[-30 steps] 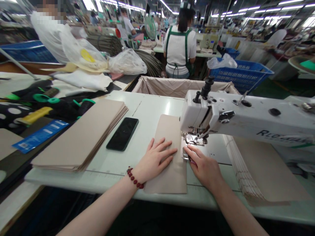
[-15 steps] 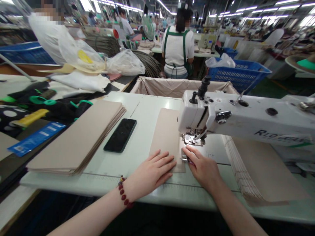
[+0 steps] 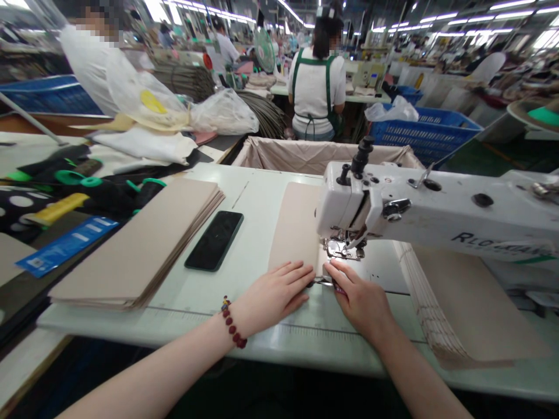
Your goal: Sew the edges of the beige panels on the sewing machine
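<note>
Left hand (image 3: 273,294): grip open, palm down, fingers spread flat on a beige panel (image 3: 297,227), pressing without grasping. Right hand (image 3: 358,302): grip closed around small metal snips (image 3: 323,280), the blades poking out past the fingers toward the left hand, almost touching it.

Panel flat on the white bench (image 3: 244,186), long side pointing away from the body, near end under the left hand. Its right edge runs just beside the presser foot (image 3: 343,249) of a white sewing machine (image 3: 437,203), with the far end reaching past the machine head. Red bead bracelet (image 3: 230,323) around the left wrist.

Left of the panel, a black phone (image 3: 213,240) face up on the bench, and just beyond it a stack of beige panels (image 3: 135,241). Right of the presser foot, a second stack (image 3: 463,308), its fanned edge showing rows of stitching. Past the bench's left side, a blue card (image 3: 65,247) and a yellow handle (image 3: 55,208) among black items.

Behind the bench, a fabric-lined bin (image 3: 314,156). Farther back, a blue basket (image 3: 425,128), plastic bags (image 3: 225,112) and a co-worker (image 3: 317,75) in a green-strapped apron, back turned.
</note>
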Demonstrator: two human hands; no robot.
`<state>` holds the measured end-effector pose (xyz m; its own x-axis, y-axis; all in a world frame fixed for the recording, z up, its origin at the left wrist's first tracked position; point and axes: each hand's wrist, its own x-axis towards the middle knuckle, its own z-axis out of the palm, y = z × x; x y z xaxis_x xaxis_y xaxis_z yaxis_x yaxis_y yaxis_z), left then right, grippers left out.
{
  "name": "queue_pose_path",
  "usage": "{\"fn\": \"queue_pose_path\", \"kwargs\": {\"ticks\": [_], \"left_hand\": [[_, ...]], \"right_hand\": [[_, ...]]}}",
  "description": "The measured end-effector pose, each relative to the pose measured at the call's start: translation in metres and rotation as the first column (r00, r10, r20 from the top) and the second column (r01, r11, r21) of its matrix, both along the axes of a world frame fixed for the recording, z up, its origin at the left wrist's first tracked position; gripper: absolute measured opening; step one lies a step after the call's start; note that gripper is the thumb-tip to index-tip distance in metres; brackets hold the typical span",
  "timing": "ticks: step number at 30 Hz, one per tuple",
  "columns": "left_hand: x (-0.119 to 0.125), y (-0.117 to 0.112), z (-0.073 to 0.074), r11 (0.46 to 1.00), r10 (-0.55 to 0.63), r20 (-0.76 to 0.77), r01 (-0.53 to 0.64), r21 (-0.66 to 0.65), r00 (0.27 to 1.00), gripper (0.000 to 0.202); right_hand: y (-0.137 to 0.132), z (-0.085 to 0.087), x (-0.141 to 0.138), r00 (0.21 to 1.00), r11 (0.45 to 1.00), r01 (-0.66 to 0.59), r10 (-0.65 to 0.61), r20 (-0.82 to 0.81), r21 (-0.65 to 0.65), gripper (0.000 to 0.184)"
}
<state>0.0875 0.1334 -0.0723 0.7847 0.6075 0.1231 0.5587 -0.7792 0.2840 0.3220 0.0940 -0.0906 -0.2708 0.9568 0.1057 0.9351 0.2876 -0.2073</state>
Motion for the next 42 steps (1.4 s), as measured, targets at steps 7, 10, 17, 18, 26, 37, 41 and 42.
{"fn": "queue_pose_path", "kwargs": {"ticks": [7, 10, 17, 18, 26, 37, 41, 42], "left_hand": [[0.005, 0.021, -0.001, 1.000, 0.031, -0.010, -0.031, 0.002, 0.999, 0.049], [0.007, 0.031, -0.003, 0.999, 0.037, -0.027, -0.037, 0.003, 0.999, 0.049], [0.012, 0.047, -0.014, 0.997, 0.075, -0.003, -0.075, 0.027, 0.997, 0.049], [0.012, 0.048, -0.016, 0.996, 0.082, 0.000, -0.082, 0.029, 0.997, 0.049], [0.012, 0.047, -0.019, 0.995, 0.094, 0.034, -0.095, 0.017, 0.995, 0.049], [0.012, 0.048, -0.023, 0.996, 0.086, 0.021, -0.086, 0.039, 0.996, 0.051], [0.012, 0.049, -0.025, 0.995, 0.086, 0.033, -0.087, 0.041, 0.996, 0.051], [0.012, 0.050, -0.025, 0.995, 0.086, 0.038, -0.088, 0.036, 0.996, 0.051]], "right_hand": [[0.000, 0.000, 0.001, 1.000, 1.000, 0.005, -0.005, -0.026, -0.002, 0.053], [0.000, -0.001, 0.002, 0.999, 1.000, 0.006, -0.006, -0.045, 0.005, 0.052], [0.000, 0.000, 0.002, 0.998, 1.000, -0.003, 0.004, -0.065, 0.007, 0.051], [0.000, 0.000, 0.002, 0.998, 1.000, -0.005, 0.005, -0.065, 0.007, 0.051], [0.000, 0.001, 0.002, 0.997, 1.000, -0.006, 0.007, -0.071, 0.015, 0.050], [0.001, -0.001, 0.002, 0.996, 0.999, -0.016, 0.019, -0.089, 0.035, 0.050], [0.001, -0.003, 0.003, 0.995, 0.999, -0.023, 0.027, -0.101, 0.043, 0.051], [0.001, -0.003, 0.003, 0.994, 0.999, -0.022, 0.027, -0.102, 0.047, 0.051]]}}
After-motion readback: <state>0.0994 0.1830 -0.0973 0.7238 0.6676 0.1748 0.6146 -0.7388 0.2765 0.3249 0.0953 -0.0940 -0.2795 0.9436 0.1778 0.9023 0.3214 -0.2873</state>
